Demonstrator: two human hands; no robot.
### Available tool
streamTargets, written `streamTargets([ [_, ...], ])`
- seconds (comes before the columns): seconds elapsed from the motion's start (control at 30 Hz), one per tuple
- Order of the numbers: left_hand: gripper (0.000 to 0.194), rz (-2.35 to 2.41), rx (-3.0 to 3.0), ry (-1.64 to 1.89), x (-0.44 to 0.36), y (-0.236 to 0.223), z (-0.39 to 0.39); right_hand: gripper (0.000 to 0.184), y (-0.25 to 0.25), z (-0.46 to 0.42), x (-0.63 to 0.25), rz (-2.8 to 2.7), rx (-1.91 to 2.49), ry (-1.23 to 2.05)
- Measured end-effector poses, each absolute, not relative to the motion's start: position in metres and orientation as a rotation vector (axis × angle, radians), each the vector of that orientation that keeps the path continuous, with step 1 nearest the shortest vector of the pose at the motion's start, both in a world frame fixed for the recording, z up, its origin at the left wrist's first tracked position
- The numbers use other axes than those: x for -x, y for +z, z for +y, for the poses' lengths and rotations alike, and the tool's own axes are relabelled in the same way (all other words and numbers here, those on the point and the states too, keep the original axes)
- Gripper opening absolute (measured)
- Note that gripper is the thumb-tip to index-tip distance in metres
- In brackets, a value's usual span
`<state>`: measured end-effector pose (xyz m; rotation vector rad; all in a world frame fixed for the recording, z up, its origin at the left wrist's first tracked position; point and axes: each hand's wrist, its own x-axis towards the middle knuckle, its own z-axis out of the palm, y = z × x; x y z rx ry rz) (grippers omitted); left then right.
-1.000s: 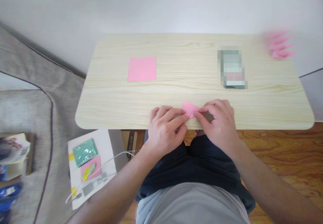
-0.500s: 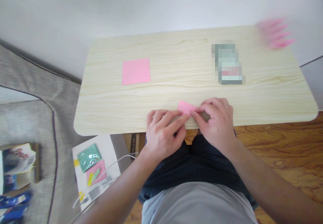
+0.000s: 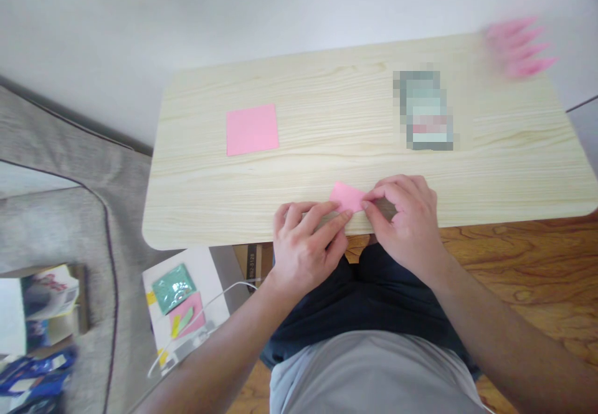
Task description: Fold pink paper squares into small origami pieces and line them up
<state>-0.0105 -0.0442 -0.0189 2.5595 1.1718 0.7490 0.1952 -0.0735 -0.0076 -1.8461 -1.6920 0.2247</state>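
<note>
A small folded piece of pink paper (image 3: 346, 196) lies near the front edge of the table, between my two hands. My left hand (image 3: 306, 239) holds it down, with fingertips on its left corner and lower edge. At the right corner, the thumb and index finger of my right hand (image 3: 404, 215) are closed in a pinch. Part of the paper's lower side is hidden under my fingers. Farther back on the left rests a flat pink square of paper (image 3: 252, 130).
A pixelated object, perhaps a phone (image 3: 425, 112), lies at the back right of the wood-grain table (image 3: 317, 121). Pink pointed folded shapes (image 3: 521, 48) stand at the far right corner. Below left, a green packet (image 3: 174, 288) and a white cable (image 3: 219, 292) lie on a white surface.
My right hand's pinch has shifted slightly right along the paper, so more of it shows between my hands. The camera view has shifted a little.
</note>
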Motion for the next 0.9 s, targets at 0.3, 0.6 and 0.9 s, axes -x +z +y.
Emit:
streamTargets([
  [0.3, 0.039, 1.158, -2.601, 0.717, 0.013, -0.017, -0.045, 0.009, -0.014, -0.082, -0.201, -1.708, 1.772, 0.196],
  [0.6, 0.036, 1.163, -2.598, 0.746, 0.011, -0.019, -0.049, 0.034, -0.014, -0.107, -0.195, -1.835, 1.771, 0.052],
  [0.9, 0.035, 1.179, -2.603, 0.766, 0.011, -0.021, -0.053, 0.046, -0.015, -0.123, -0.19, -1.878, 1.824, 0.039],
])
